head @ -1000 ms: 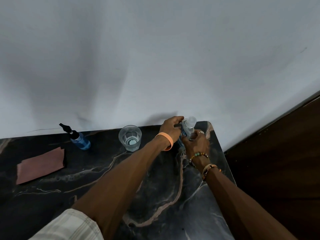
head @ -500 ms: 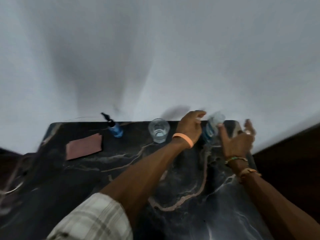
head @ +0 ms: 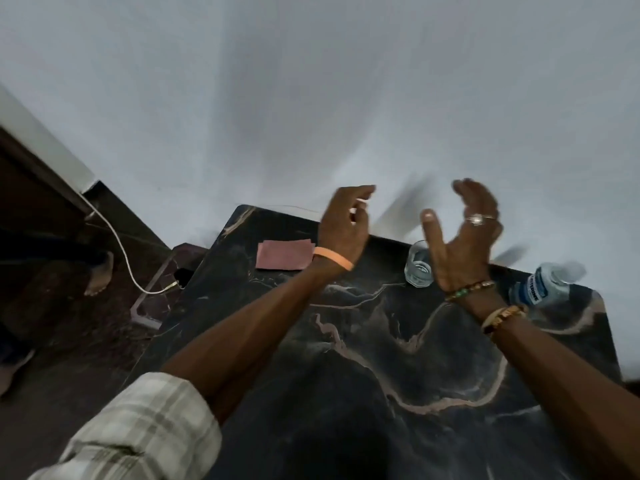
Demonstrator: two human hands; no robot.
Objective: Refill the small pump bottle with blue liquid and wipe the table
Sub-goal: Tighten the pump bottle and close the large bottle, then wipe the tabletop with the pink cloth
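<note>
Above the back of the dark marble table [head: 363,393], my left hand [head: 343,230] and my right hand [head: 464,244] are both raised, fingers loosely spread, and hold nothing. A clear plastic bottle with blue liquid [head: 543,285] stands alone at the back right corner, to the right of my right wrist. A pink cloth [head: 284,254] lies flat at the back left, just left of my left wrist. The small pump bottle is not visible; my left hand may cover it.
A drinking glass [head: 417,270] with a little water stands at the back edge, partly behind my right hand. On the floor to the left are a white cable [head: 121,258], a phone [head: 183,274] and a person's foot [head: 100,271]. A white wall backs the table.
Both hands have let go of the blue-liquid bottle and moved left and up. The view has swung left, so the bottle now sits at the far right.
</note>
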